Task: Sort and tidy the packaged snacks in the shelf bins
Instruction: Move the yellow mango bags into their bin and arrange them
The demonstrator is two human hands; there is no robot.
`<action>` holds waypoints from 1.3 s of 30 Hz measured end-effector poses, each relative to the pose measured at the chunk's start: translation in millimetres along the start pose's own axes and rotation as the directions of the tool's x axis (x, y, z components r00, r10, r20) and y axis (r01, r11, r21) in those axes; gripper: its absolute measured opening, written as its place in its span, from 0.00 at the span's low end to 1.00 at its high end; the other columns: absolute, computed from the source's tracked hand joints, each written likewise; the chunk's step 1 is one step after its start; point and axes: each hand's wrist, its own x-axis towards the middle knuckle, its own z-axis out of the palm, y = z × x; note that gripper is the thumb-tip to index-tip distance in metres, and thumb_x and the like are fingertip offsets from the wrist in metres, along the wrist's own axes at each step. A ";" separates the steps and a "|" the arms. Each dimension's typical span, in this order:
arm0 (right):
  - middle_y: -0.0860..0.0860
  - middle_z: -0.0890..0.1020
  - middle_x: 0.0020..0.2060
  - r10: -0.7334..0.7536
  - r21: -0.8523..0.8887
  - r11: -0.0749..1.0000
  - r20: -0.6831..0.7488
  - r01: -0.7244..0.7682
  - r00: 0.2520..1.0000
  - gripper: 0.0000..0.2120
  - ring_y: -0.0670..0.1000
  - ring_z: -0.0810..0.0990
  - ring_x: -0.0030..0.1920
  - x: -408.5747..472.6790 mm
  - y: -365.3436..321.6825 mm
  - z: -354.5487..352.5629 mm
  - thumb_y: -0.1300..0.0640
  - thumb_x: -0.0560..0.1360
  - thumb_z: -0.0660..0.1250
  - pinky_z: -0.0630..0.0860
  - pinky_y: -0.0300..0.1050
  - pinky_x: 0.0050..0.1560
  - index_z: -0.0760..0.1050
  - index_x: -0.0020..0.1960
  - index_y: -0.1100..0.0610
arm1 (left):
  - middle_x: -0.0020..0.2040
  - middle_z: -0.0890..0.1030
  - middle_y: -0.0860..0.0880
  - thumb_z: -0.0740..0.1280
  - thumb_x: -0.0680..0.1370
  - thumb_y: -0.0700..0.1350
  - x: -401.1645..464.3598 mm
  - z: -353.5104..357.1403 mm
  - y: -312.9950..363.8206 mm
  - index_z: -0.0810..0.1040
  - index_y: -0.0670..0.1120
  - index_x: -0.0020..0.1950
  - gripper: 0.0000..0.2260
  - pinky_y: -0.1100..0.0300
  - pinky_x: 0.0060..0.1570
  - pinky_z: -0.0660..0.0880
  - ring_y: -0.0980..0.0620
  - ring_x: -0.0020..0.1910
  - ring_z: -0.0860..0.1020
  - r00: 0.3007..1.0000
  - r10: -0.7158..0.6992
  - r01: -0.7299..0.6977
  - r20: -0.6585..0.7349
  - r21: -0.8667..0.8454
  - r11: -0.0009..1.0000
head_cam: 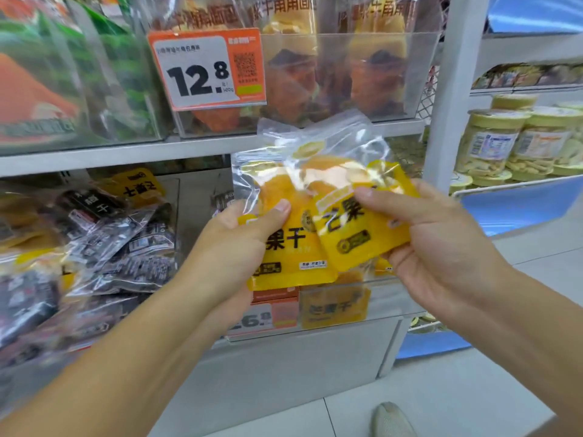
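Here both hands are full; the left hand (239, 234) grips one yellow mango packet (284, 247) from its left edge, thumb pressed flat on the front and fingers curled behind, while the right hand (419, 234) pinches a second mango packet (356, 234) that overlaps the first, thumb on top and fingers underneath. The two packets are held in the air in front of the lower clear bin (388, 298), just above its front wall, where another yellow packet shows through the plastic.

The likeliest slip, I judge, is in the overlap; the film looks slick, and each packet is held only at one edge, so a loosened thumb could let one slide out and drop to the floor (441, 389) rather than into the bin. A second risk is mis-sorting; the neighbouring bin on the left holds dark packets (126, 247) with a yellow one mixed in, and a hurried drop could add to that muddle. Pushing them in crookedly might also crease the clear tops.
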 end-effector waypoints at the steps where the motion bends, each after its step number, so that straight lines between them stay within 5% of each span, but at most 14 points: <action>1: 0.59 0.84 0.43 -0.002 -0.099 0.995 -0.004 0.001 1.000 0.20 0.55 0.83 0.38 -1.6 4.3 1.3 0.58 0.60 0.77 0.82 0.53 0.37 0.77 0.49 0.59 | 0.55 0.85 0.44 0.74 0.76 0.49 -0.5 3.7 -0.2 0.76 0.47 0.68 0.22 0.36 0.56 0.78 0.40 0.53 0.84 1.000 -0.001 0.001 0.007 -0.045 0.999; 3: 0.59 0.86 0.42 -0.012 -0.253 0.967 -0.023 0.006 1.000 0.19 0.57 0.84 0.39 -3.1 9.2 3.9 0.54 0.61 0.79 0.83 0.55 0.39 0.77 0.48 0.60 | 0.55 0.85 0.43 0.71 0.77 0.48 -1.1 8.9 -0.1 0.74 0.46 0.70 0.23 0.34 0.55 0.78 0.39 0.53 0.84 1.000 0.004 -0.002 0.015 -0.113 0.994; 6: 0.55 0.87 0.42 -0.003 -0.238 0.971 -0.020 -0.002 1.000 0.15 0.54 0.86 0.39 0.2 12.9 6.1 0.53 0.72 0.76 0.83 0.50 0.35 0.76 0.53 0.59 | 0.53 0.86 0.45 0.68 0.81 0.46 -1.9 17.4 -1.1 0.75 0.48 0.68 0.16 0.38 0.52 0.80 0.42 0.50 0.85 0.998 0.063 -0.064 -0.011 -0.099 0.993; 10: 0.45 0.82 0.59 -0.075 -0.282 0.956 0.027 0.079 0.997 0.24 0.52 0.84 0.56 7.1 16.3 8.3 0.45 0.72 0.75 0.81 0.61 0.57 0.69 0.63 0.44 | 0.42 0.86 0.50 0.60 0.85 0.45 -10.1 34.8 -6.9 0.78 0.51 0.62 0.10 0.55 0.32 0.79 0.50 0.35 0.84 0.997 0.071 -0.068 0.032 -0.073 0.995; 15: 0.39 0.79 0.64 -0.079 -0.411 0.895 0.234 0.172 0.969 0.30 0.46 0.81 0.60 3.9 13.0 -0.8 0.48 0.74 0.74 0.82 0.53 0.55 0.64 0.70 0.37 | 0.49 0.87 0.49 0.57 0.80 0.66 -9.6 44.5 3.8 0.80 0.55 0.61 0.22 0.41 0.45 0.82 0.47 0.45 0.86 0.994 0.009 0.003 0.108 -0.111 0.994; 18: 0.40 0.82 0.59 -0.064 -0.412 0.891 0.301 0.190 0.951 0.19 0.44 0.81 0.59 0.3 11.9 -4.9 0.49 0.76 0.69 0.81 0.47 0.57 0.68 0.63 0.34 | 0.39 0.84 0.59 0.67 0.79 0.56 -5.7 42.8 2.3 0.75 0.54 0.62 0.13 0.61 0.28 0.79 0.62 0.34 0.83 0.985 0.081 -0.090 0.154 0.051 0.995; 22: 0.47 0.84 0.58 0.038 -0.393 0.912 0.365 0.116 0.930 0.22 0.48 0.83 0.57 1.6 7.3 -11.4 0.55 0.78 0.66 0.81 0.48 0.57 0.68 0.70 0.44 | 0.42 0.83 0.53 0.62 0.82 0.56 2.8 37.0 2.1 0.70 0.54 0.57 0.08 0.63 0.33 0.80 0.61 0.38 0.83 0.977 0.186 -0.207 0.102 0.250 0.946; 26: 0.55 0.85 0.53 0.064 -0.340 0.937 0.403 0.084 0.913 0.23 0.54 0.86 0.53 7.1 -2.0 -16.4 0.59 0.74 0.69 0.84 0.47 0.47 0.72 0.67 0.53 | 0.44 0.83 0.56 0.69 0.76 0.58 1.8 37.6 5.4 0.69 0.51 0.57 0.17 0.65 0.30 0.77 0.61 0.38 0.83 0.956 0.269 -0.291 0.115 0.272 0.917; 31: 0.53 0.86 0.48 0.166 -0.439 0.897 0.443 0.051 0.881 0.23 0.53 0.87 0.46 11.3 -3.0 -23.2 0.58 0.68 0.74 0.83 0.47 0.38 0.74 0.62 0.51 | 0.47 0.86 0.52 0.77 0.71 0.48 2.8 39.9 2.3 0.74 0.52 0.59 0.20 0.48 0.43 0.83 0.50 0.45 0.86 0.964 0.254 -0.265 0.076 0.201 0.943; 35: 0.53 0.83 0.56 0.260 -0.527 0.849 0.480 0.038 0.838 0.37 0.58 0.86 0.52 12.7 -3.4 -27.9 0.70 0.68 0.76 0.84 0.57 0.42 0.67 0.69 0.46 | 0.47 0.85 0.51 0.76 0.73 0.44 2.2 43.0 1.6 0.73 0.50 0.62 0.20 0.52 0.40 0.82 0.51 0.45 0.86 0.956 0.284 -0.290 0.068 0.098 0.952; 39: 0.56 0.83 0.55 0.209 -0.482 0.875 0.476 0.054 0.854 0.35 0.60 0.86 0.51 14.1 -6.0 -30.7 0.74 0.69 0.73 0.84 0.54 0.38 0.68 0.68 0.48 | 0.50 0.85 0.51 0.77 0.72 0.46 3.5 43.9 1.4 0.73 0.51 0.62 0.22 0.48 0.45 0.83 0.49 0.48 0.85 0.949 0.306 -0.312 0.073 0.091 0.946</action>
